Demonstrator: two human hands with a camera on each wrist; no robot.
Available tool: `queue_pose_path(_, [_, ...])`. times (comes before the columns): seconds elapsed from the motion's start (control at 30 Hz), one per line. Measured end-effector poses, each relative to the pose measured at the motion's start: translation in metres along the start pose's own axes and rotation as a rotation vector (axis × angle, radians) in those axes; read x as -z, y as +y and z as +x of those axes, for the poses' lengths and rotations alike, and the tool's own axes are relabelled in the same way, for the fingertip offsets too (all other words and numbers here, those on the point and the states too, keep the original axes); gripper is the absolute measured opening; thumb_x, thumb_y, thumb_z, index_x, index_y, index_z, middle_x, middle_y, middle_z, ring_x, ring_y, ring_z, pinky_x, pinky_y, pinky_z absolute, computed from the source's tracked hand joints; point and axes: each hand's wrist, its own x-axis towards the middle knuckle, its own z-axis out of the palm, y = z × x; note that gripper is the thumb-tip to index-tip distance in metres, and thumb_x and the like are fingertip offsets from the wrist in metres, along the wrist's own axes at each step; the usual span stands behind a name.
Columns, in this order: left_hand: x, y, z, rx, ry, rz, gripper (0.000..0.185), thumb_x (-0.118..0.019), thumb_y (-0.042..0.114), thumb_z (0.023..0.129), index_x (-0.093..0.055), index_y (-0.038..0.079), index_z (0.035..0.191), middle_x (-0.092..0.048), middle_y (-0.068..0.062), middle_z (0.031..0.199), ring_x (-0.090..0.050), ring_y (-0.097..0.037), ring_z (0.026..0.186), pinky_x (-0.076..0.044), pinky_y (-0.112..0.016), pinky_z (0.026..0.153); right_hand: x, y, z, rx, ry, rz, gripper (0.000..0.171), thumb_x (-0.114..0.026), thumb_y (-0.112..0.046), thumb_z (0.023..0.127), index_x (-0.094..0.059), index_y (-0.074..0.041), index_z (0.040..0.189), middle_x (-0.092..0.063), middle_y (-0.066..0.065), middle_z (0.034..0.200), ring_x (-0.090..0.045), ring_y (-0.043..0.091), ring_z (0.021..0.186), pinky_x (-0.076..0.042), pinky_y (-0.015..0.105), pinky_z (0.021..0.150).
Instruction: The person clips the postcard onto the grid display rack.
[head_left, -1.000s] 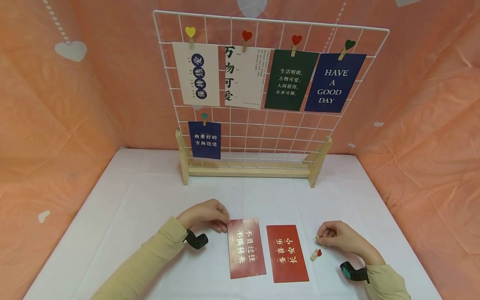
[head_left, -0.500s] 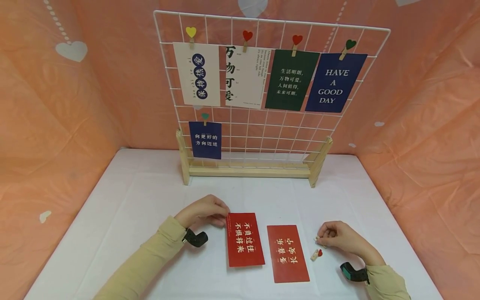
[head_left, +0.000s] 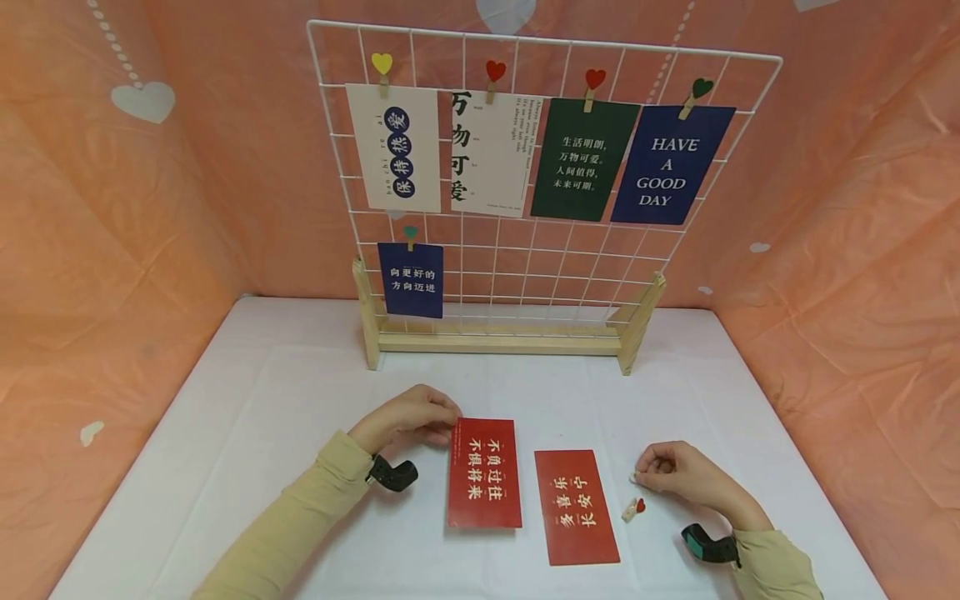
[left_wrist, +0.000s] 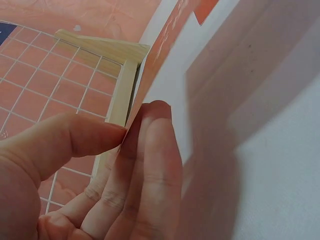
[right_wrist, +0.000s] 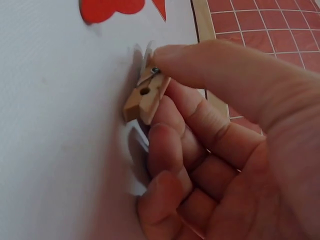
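Observation:
Between thumb and fingers, my left hand [head_left: 416, 412] pinches a red postcard [head_left: 483, 475] with white characters by its far left corner. The card is tilted and casts a shadow on the white tabletop, as its edge-on side [left_wrist: 157, 60] in the left wrist view also suggests. My right hand [head_left: 686, 475], low at the right, pinches a small wooden clothespin [right_wrist: 147, 95] close over the table; the fingers mostly hide it in the head view. Beside that hand lies another clothespin [head_left: 633, 509] with a red heart. A second red postcard [head_left: 577, 508] lies flat between the hands.
A white wire grid [head_left: 525, 258] on a wooden stand [head_left: 498, 343] rises at the back of the table. Heart clothespins hold several cards on it: a row across the top, and a small blue card [head_left: 411, 281] lower left. Orange cloth [head_left: 847, 292] surrounds the table.
The left hand has moved slightly toward the grid, raising the red postcard and tilting it; its glare has gone. My right hand has stayed in place with the clothespin.

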Motion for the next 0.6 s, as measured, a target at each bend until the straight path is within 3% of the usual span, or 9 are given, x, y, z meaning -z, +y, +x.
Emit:
queue_pose_path(0.3, [0.0014,0.0,-0.0016,0.004,0.0,-0.008,0.019,-0.057,0.002,0.09,-0.064,-0.012,0.103,-0.066,-0.01,0.083,-0.062,-0.013,0.069,-0.058,-0.029,0.07,0.0041,-0.0028,0.0017,-0.022,-0.019,0.052,0.014,-0.067,-0.013,0.09,-0.065,0.0,0.093,-0.06,0.007,0.08,-0.054,0.011,0.069,-0.049,0.023,0.059])
queue_pose_path(0.6, [0.0049,-0.0014,-0.004,-0.027,-0.017,-0.009,0.02,-0.058,0.003,0.09,-0.063,-0.013,0.102,-0.065,-0.009,0.081,-0.06,-0.012,0.067,-0.057,-0.027,0.067,0.0047,-0.0089,0.0068,-0.026,-0.006,0.084,0.017,-0.066,-0.017,0.092,-0.064,0.0,0.094,-0.063,0.008,0.079,-0.056,0.014,0.07,-0.046,0.024,0.058])
